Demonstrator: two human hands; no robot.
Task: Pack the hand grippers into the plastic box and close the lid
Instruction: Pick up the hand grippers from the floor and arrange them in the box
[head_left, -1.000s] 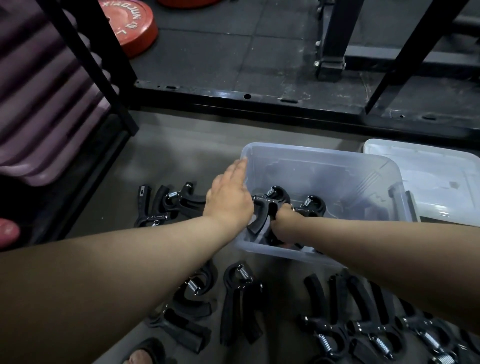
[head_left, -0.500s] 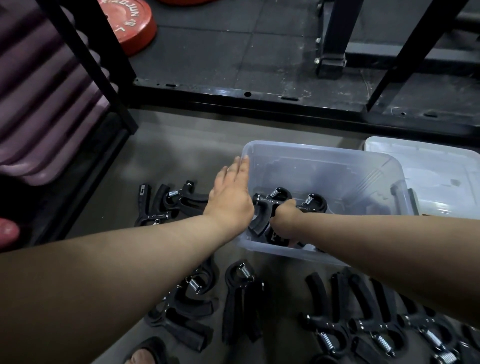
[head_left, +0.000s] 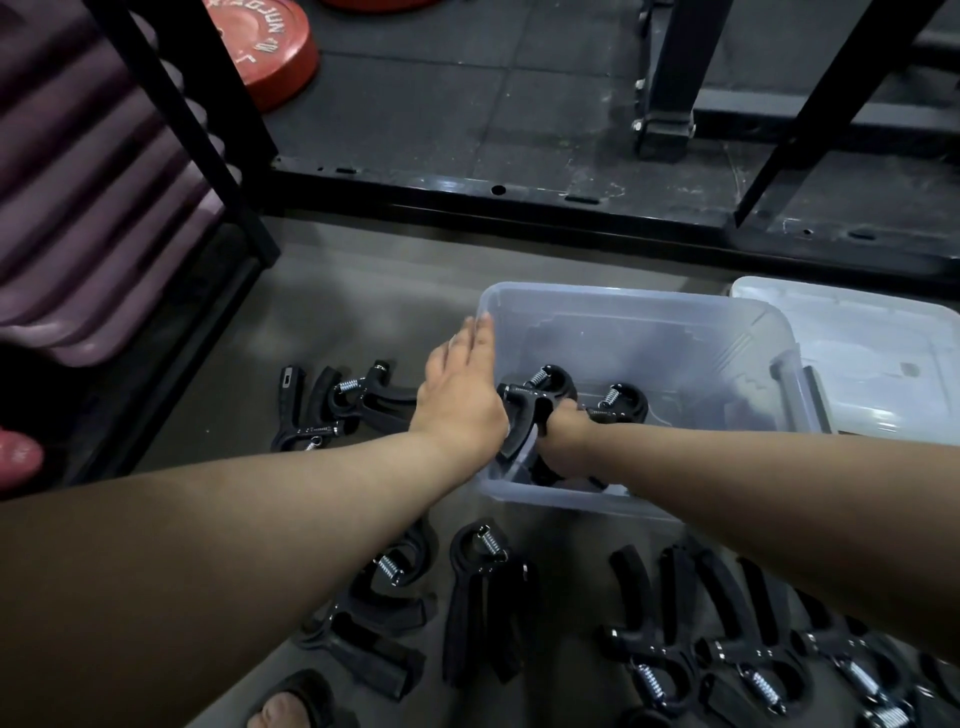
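Observation:
A clear plastic box (head_left: 639, 312) stands open on the grey floor. My right hand (head_left: 563, 434) is down inside its near left corner, closed on a black hand gripper (head_left: 535, 400); a second gripper (head_left: 621, 402) lies in the box beside it. My left hand (head_left: 460, 395) rests flat against the box's left wall, fingers stretched out, holding nothing. The clear lid (head_left: 872, 358) lies on the floor to the right of the box. Several more black hand grippers lie on the floor: a group on the left (head_left: 332, 405), some in front (head_left: 483, 597) and a row at the lower right (head_left: 727, 639).
A black steel rack frame (head_left: 519, 197) runs across the floor behind the box, with an upright (head_left: 197, 119) at the left. Purple rolled mats (head_left: 78, 208) are stacked far left. A red weight plate (head_left: 260, 47) lies on the black rubber floor. A sandalled foot (head_left: 291, 706) shows at the bottom.
The view has shifted slightly. My right hand has stayed down in the box on the gripper, and my left hand has kept its place against the box's left wall.

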